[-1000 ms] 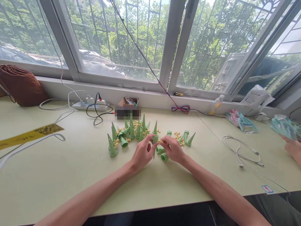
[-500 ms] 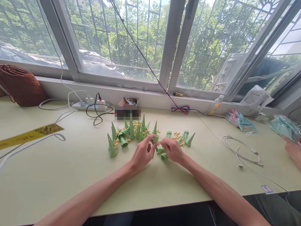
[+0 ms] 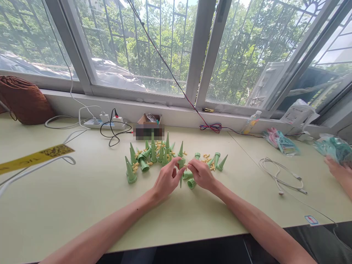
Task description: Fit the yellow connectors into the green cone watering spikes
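Observation:
Between the thumb and fingers of my left hand (image 3: 166, 178) is a green plastic watering spike (image 3: 181, 161), its pointed end down. My right hand (image 3: 202, 173) is closed in a pinch on a small yellow valve (image 3: 186, 166) at the spike's side; the fingers partly cover it. Under and beside my right hand lie green threaded caps (image 3: 191, 183). Left of my hands, several green spikes (image 3: 131, 174) stand point up or lie among yellow valves (image 3: 135, 168). More green spikes (image 3: 222, 162) and loose yellow valves (image 3: 205, 158) are to the right.
A small cardboard box (image 3: 142, 119), a power strip (image 3: 95, 124) and a bottle (image 3: 251, 122) line the window side. A white cable (image 3: 277, 176) lies coiled right. At the far right, another person's hand (image 3: 337, 168) touches a bagged teal item (image 3: 334, 148). A brown bag (image 3: 24, 99) sits left.
The spike in my left hand has turned slightly and stands more upright. My hands stay almost in place. The other person's hand has moved a little to the left.

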A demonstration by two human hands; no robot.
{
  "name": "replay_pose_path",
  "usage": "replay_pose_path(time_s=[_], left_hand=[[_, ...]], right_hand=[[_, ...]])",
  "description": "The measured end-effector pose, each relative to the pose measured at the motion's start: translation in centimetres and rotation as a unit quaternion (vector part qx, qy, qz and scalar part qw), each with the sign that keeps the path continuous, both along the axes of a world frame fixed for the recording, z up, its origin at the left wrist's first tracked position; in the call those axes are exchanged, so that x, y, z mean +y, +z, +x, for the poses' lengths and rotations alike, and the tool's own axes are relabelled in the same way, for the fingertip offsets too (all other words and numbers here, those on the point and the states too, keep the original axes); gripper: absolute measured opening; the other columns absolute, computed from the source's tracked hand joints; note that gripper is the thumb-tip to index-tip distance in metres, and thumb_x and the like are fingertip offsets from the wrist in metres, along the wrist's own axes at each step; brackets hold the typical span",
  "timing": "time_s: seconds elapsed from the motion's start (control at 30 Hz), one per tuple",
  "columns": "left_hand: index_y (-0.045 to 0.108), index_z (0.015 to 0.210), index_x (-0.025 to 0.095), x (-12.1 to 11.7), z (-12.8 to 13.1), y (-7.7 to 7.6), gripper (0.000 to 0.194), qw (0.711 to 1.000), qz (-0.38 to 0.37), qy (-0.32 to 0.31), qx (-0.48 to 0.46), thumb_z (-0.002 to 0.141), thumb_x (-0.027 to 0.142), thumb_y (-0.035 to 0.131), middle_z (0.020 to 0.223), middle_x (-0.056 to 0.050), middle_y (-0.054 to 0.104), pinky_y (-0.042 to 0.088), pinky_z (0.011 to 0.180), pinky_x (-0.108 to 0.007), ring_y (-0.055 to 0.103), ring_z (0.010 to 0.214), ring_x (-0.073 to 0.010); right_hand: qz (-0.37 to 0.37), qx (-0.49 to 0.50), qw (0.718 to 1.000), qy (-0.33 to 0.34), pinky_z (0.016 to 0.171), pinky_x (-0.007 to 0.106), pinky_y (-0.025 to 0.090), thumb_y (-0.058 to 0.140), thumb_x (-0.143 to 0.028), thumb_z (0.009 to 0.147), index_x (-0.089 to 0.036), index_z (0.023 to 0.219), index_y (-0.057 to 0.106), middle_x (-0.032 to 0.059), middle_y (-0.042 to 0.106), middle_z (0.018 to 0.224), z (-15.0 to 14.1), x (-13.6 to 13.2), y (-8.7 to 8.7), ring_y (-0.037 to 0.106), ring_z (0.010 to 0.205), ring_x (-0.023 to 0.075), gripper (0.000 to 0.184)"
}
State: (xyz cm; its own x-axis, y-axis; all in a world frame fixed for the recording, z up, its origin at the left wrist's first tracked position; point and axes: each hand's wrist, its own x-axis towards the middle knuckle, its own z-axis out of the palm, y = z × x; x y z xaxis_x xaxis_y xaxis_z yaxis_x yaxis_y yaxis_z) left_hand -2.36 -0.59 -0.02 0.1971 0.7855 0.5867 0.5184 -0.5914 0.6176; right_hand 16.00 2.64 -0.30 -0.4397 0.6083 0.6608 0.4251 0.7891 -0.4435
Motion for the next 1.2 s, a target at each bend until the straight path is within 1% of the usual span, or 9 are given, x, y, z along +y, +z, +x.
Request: replay_pose_path(time_s=[0.2, 0.27, 0.33, 0.43, 0.7, 0.87, 1.0, 1.07, 1.2], left_hand=[[0.047, 0.116, 0.021, 0.1, -0.2, -0.2, 0.023, 1.000, 0.009, -0.002, -0.002, 0.097, 0.033, 0.051, 0.085, 0.003, 0.056, 0.036, 0.047, -0.018, 0.043, 0.044, -0.0026], [0.047, 0.114, 0.021, 0.3, -0.3, -0.2, 0.022, 1.000, 0.016, -0.002, -0.006, 0.096, 0.033, 0.052, 0.085, 0.003, 0.056, 0.036, 0.047, -0.017, 0.043, 0.044, -0.0022], [0.047, 0.115, 0.021, 0.4, -0.3, -0.1, 0.022, 1.000, 0.025, -0.002, -0.010, 0.096, 0.032, 0.052, 0.084, 0.003, 0.056, 0.035, 0.046, -0.017, 0.043, 0.044, -0.0024], [0.048, 0.112, 0.021, 0.4, -0.3, -0.1, 0.018, 1.000, 0.031, 0.002, -0.008, 0.097, 0.030, 0.050, 0.083, 0.003, 0.057, 0.035, 0.047, -0.017, 0.044, 0.044, -0.0028], [0.049, 0.110, 0.021, 0.4, -0.3, -0.2, 0.016, 1.000, 0.004, -0.014, -0.017, 0.098, 0.031, 0.046, 0.083, 0.002, 0.059, 0.036, 0.049, -0.018, 0.051, 0.048, -0.0057], [0.051, 0.107, 0.021, 0.3, -0.3, 0.3, 0.017, 0.999, -0.036, -0.012, -0.037, 0.099, 0.034, 0.044, 0.079, 0.002, 0.057, 0.033, 0.047, -0.017, 0.042, 0.045, -0.0046], [0.051, 0.108, 0.021, 0.1, -0.2, 0.7, 0.023, 0.992, -0.084, -0.027, -0.086, 0.097, 0.041, 0.046, 0.078, 0.002, 0.055, 0.031, 0.044, -0.017, 0.036, 0.043, -0.0035], [0.051, 0.111, 0.021, 0.2, -0.2, 0.8, 0.028, 0.983, -0.128, -0.049, -0.119, 0.096, 0.044, 0.047, 0.076, 0.002, 0.054, 0.031, 0.042, -0.017, 0.038, 0.043, -0.0038], [0.049, 0.117, 0.020, 0.4, -0.2, 0.8, 0.037, 0.947, -0.225, -0.109, -0.199, 0.095, 0.050, 0.047, 0.066, 0.006, 0.052, 0.033, 0.036, -0.018, 0.040, 0.036, -0.0052]], right_hand=[[-0.009, 0.012, 1.000, -0.008, 0.054, 0.024, 0.035, 0.038, -0.029, 0.102, -0.020, 0.074, 0.049, -0.0018, 0.050, 0.063, 0.0, 0.0, 0.1, 0.041, 0.054, 0.0108, 0.032], [-0.023, 0.022, 1.000, -0.004, 0.054, 0.023, 0.037, 0.043, -0.032, 0.101, -0.019, 0.080, 0.054, -0.0013, 0.054, 0.065, -0.1, -0.1, 0.1, 0.044, 0.054, 0.0107, 0.027], [-0.036, 0.024, 0.999, 0.012, 0.055, 0.023, 0.042, 0.048, -0.034, 0.099, -0.019, 0.092, 0.058, 0.0004, 0.059, 0.071, -0.2, -0.2, 0.0, 0.049, 0.056, 0.0112, 0.020], [-0.048, 0.023, 0.998, 0.034, 0.056, 0.024, 0.046, 0.053, -0.034, 0.097, -0.019, 0.105, 0.058, 0.0032, 0.064, 0.080, -0.4, -0.3, -0.2, 0.057, 0.061, 0.0128, 0.018], [-0.030, 0.024, 0.999, 0.033, 0.053, 0.023, 0.046, 0.054, -0.030, 0.095, -0.020, 0.102, 0.059, 0.0030, 0.064, 0.077, -0.4, -0.4, -0.3, 0.057, 0.061, 0.0134, 0.014], [-0.028, 0.025, 0.999, 0.032, 0.050, 0.022, 0.044, 0.055, -0.029, 0.095, -0.019, 0.100, 0.060, 0.0028, 0.064, 0.076, -0.5, -0.4, -0.2, 0.056, 0.059, 0.0125, 0.013], [-0.027, 0.023, 0.999, 0.028, 0.053, 0.022, 0.046, 0.056, -0.033, 0.096, -0.019, 0.099, 0.060, 0.0019, 0.063, 0.074, -0.5, -0.5, -0.2, 0.054, 0.057, 0.0118, 0.016], [-0.023, 0.028, 0.999, 0.033, 0.054, 0.023, 0.046, 0.056, -0.036, 0.096, -0.019, 0.098, 0.060, 0.0009, 0.062, 0.071, -0.5, -0.5, -0.1, 0.052, 0.055, 0.0112, 0.018], [-0.017, 0.044, 0.998, 0.052, 0.052, 0.021, 0.045, 0.060, -0.040, 0.094, -0.019, 0.094, 0.058, 0.0001, 0.060, 0.070, -0.5, -0.6, 0.0, 0.051, 0.056, 0.0106, 0.021]])
